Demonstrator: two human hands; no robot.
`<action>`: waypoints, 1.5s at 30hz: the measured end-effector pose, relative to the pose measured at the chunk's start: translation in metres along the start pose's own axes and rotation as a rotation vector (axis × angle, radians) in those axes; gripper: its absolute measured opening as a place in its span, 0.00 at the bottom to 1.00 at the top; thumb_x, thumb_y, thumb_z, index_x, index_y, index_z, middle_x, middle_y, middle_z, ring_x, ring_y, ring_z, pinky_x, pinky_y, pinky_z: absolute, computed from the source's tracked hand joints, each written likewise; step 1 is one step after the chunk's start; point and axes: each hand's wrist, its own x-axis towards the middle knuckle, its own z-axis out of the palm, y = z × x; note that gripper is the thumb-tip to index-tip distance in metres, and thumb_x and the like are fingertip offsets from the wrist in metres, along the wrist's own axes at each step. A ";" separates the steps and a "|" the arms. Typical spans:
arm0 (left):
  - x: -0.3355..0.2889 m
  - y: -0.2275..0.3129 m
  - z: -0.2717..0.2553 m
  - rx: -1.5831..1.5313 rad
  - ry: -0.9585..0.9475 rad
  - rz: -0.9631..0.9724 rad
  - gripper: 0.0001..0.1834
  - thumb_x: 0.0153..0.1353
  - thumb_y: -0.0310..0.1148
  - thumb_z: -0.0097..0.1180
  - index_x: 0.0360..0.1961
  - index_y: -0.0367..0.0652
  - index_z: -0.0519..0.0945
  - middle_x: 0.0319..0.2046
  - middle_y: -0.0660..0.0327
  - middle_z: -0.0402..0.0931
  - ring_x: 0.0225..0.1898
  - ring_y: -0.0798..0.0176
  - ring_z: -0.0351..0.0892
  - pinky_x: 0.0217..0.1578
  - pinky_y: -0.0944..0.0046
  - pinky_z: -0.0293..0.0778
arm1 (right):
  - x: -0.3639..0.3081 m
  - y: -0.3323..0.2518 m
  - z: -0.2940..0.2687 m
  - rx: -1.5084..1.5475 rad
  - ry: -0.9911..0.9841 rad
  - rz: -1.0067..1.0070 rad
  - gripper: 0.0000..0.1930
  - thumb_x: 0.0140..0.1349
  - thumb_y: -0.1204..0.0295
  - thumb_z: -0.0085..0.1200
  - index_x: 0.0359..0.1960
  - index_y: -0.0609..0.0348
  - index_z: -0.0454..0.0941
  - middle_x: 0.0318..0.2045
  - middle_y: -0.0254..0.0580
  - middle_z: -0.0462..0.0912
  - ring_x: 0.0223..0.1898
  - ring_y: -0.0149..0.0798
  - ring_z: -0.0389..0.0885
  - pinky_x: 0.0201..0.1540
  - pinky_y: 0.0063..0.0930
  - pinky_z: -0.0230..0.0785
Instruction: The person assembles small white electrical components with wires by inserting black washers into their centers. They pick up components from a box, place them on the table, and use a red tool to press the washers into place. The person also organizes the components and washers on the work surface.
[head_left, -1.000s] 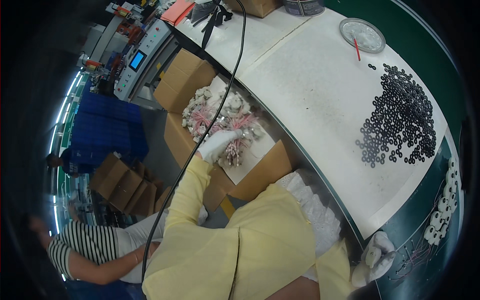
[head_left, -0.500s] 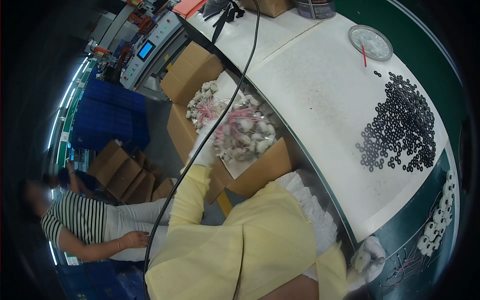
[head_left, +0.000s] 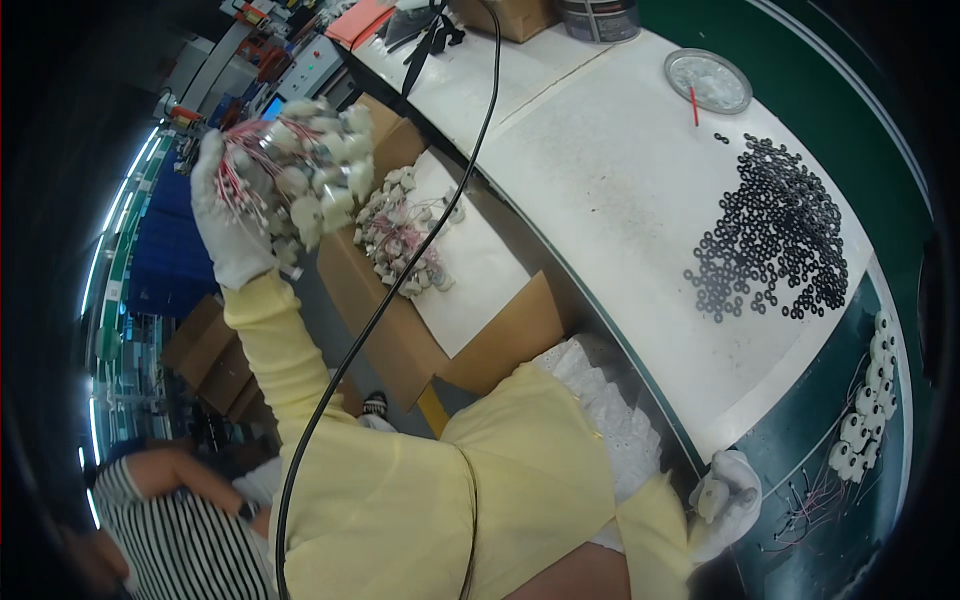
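Observation:
My left hand point(head_left: 230, 225), in a white glove, is raised beyond the far left side of an open carton point(head_left: 375, 330). Its fingers are closed round the pink wires of a large bundle of small white wired parts point(head_left: 325, 165). More such parts point(head_left: 395, 235) lie in the carton on a white sheet point(head_left: 480, 290). At the table's near edge, my gloved right hand point(head_left: 738, 505) is closed on a round white part point(head_left: 712, 497). Any wires on that part are hidden.
Many small black rings point(head_left: 780, 230) lie on the white tabletop point(head_left: 600, 230), with a round dish point(head_left: 735, 95) beyond them. White parts point(head_left: 865, 410) sit on the green surface at right. A black cable point(head_left: 400, 295) hangs across the view. A person in stripes point(head_left: 180, 540) is at lower left.
My left hand has lifted the bundle of wired parts out of the carton, up and to the left, baring the sheet. The right hand keeps its part. The striped person has moved lower.

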 end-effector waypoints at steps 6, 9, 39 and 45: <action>0.047 0.039 0.019 -0.232 -0.404 0.312 0.14 0.71 0.39 0.46 0.35 0.41 0.78 0.29 0.65 0.77 0.28 0.70 0.77 0.35 0.70 0.75 | 0.007 -0.012 0.008 -0.002 0.039 0.076 0.30 0.71 0.47 0.41 0.40 0.69 0.77 0.28 0.47 0.76 0.14 0.28 0.66 0.16 0.19 0.53; 0.047 0.048 0.052 -0.625 -0.932 0.242 0.16 0.72 0.40 0.41 0.34 0.44 0.77 0.23 0.69 0.71 0.23 0.70 0.74 0.31 0.71 0.73 | 0.009 -0.023 0.015 -0.004 0.105 0.151 0.30 0.70 0.48 0.43 0.37 0.69 0.80 0.23 0.42 0.74 0.17 0.29 0.69 0.20 0.22 0.57; 0.008 -0.128 0.168 0.367 -1.024 -0.052 0.25 0.66 0.48 0.54 0.51 0.37 0.79 0.42 0.59 0.81 0.44 0.67 0.78 0.47 0.68 0.72 | 0.006 -0.007 0.009 -0.149 0.240 0.145 0.34 0.67 0.41 0.45 0.38 0.69 0.78 0.24 0.41 0.77 0.20 0.28 0.70 0.21 0.18 0.58; 0.035 -0.137 0.058 0.390 -0.596 -0.180 0.25 0.70 0.49 0.48 0.53 0.38 0.80 0.42 0.58 0.82 0.44 0.67 0.79 0.48 0.67 0.71 | 0.011 -0.017 0.016 -0.130 0.191 0.111 0.32 0.68 0.43 0.46 0.34 0.67 0.80 0.21 0.42 0.75 0.21 0.31 0.71 0.25 0.23 0.60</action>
